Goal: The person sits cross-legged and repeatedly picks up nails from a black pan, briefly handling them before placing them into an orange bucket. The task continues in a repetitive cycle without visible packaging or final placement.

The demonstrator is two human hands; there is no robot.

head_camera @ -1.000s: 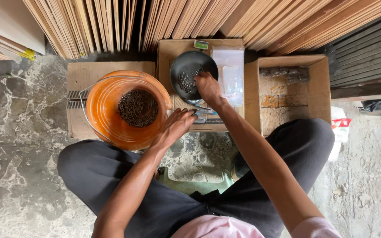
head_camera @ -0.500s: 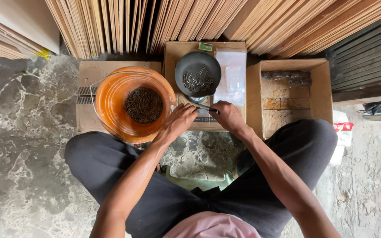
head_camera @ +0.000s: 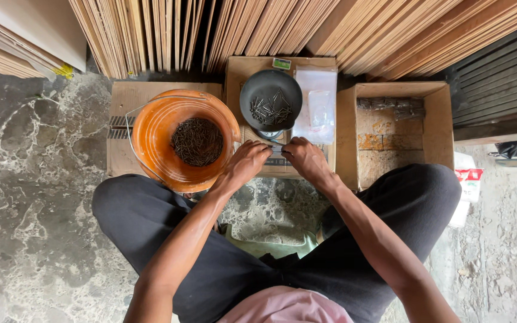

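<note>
Dark nails point(head_camera: 270, 109) lie in the black pan point(head_camera: 270, 98) of a small scale, upper middle of the frame, set on a cardboard box point(head_camera: 234, 72). Just below the pan, both hands meet: the left hand point(head_camera: 248, 162) and right hand point(head_camera: 306, 158) pinch a few thin nails point(head_camera: 277, 148) between closed fingers, seemingly to line them up. Left of centre sits an orange bucket point(head_camera: 151, 140) heaped with more nails, within easy reach. A clear bag point(head_camera: 317, 104) lies beside the pan; an open box point(head_camera: 390, 128) stands right. Wood sheets point(head_camera: 210, 30) lean behind.
</note>
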